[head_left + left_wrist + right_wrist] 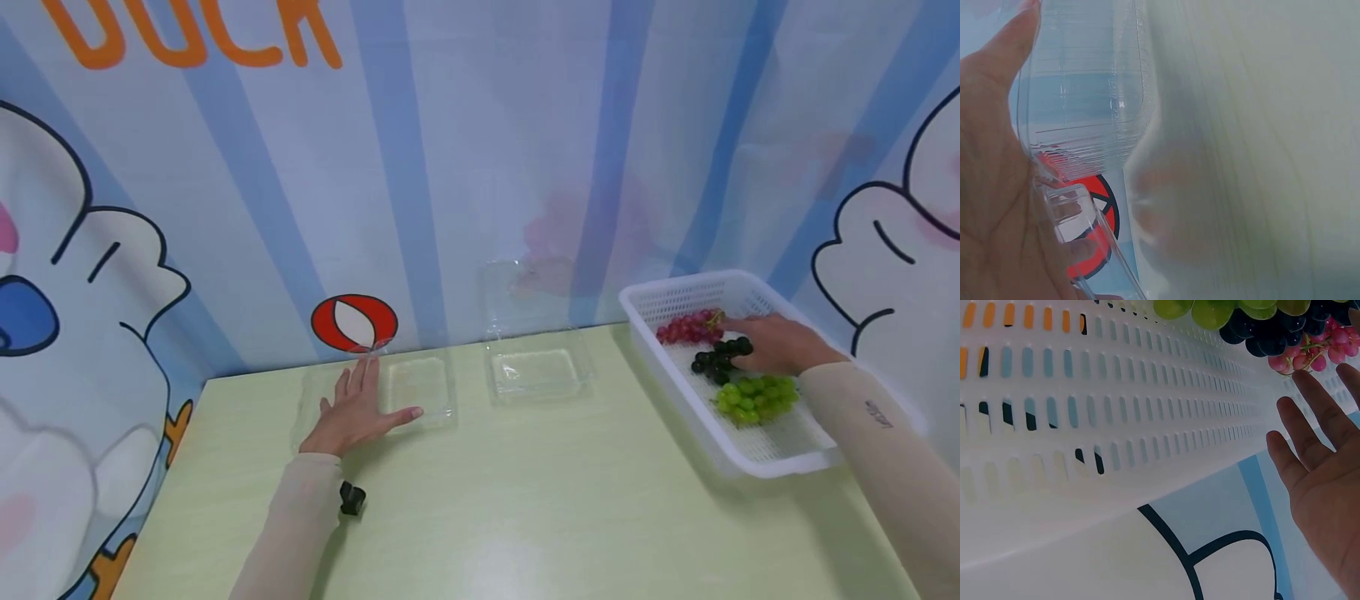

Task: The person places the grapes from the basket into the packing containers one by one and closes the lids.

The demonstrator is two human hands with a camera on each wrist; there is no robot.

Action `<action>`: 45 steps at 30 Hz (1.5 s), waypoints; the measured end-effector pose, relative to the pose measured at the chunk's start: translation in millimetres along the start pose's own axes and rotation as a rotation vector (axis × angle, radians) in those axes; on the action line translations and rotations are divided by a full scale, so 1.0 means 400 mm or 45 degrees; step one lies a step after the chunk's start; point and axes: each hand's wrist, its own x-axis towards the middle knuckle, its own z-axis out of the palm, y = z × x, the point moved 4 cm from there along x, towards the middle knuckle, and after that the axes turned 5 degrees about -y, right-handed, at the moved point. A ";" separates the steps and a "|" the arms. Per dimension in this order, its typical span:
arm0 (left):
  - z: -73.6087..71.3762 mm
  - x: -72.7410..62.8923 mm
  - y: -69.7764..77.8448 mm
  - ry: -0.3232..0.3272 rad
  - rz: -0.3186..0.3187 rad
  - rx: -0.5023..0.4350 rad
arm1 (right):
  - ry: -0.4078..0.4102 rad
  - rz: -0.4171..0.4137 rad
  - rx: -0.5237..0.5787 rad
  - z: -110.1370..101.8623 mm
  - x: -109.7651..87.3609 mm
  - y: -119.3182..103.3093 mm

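My left hand (352,417) rests with spread fingers over a clear plastic clamshell box (431,392) that lies opened flat at the table's left. In the left wrist view, its thumb lies along the ribbed side of the clear box (1085,106). At the right, my right hand (780,343) reaches into a white basket (780,467) beside red grapes (688,327) and black grapes (712,362). Green grapes (753,398) lie just nearer me. The right wrist view shows straight, parted fingers near the red grapes (1316,353); any contact cannot be made out.
A second clear clamshell box (536,371) stands at the back middle, its lid (528,292) raised against the printed backdrop (510,150). The pale table (525,500) ends at that backdrop. The basket has high slotted walls (1116,400).
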 end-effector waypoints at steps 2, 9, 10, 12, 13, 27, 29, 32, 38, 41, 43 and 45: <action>0.000 0.000 -0.001 -0.001 -0.002 -0.002 | -0.013 -0.005 0.014 0.002 0.002 -0.001; -0.001 0.004 0.004 0.001 0.006 0.007 | -0.075 -0.015 0.097 0.017 0.002 0.003; -0.002 0.003 0.005 0.002 0.007 0.006 | -0.088 -0.015 0.122 0.021 0.003 0.006; -0.003 0.002 0.007 0.003 0.010 0.003 | -0.111 -0.017 0.163 0.030 0.006 0.011; -0.003 0.002 0.008 0.004 0.012 0.000 | -0.116 -0.020 0.186 0.034 0.008 0.013; -0.006 0.002 0.004 0.019 0.000 0.010 | -0.135 -0.082 0.168 0.043 0.046 0.026; -0.008 0.001 0.005 0.022 0.001 0.004 | -0.122 -0.078 0.153 0.045 0.053 0.029; -0.008 0.000 0.006 0.021 0.002 -0.009 | -0.103 -0.079 0.147 0.050 0.061 0.032; -0.003 -0.003 0.004 0.010 0.002 -0.008 | -0.070 -0.116 0.172 0.060 0.065 0.029; -0.002 -0.005 0.003 0.019 0.004 -0.003 | -0.067 -0.120 0.201 0.061 0.065 0.024; -0.002 -0.005 0.002 0.023 0.006 -0.007 | -0.067 -0.114 0.221 0.061 0.068 0.024; -0.003 -0.005 0.001 0.026 0.006 -0.009 | -0.063 -0.111 0.227 0.061 0.073 0.024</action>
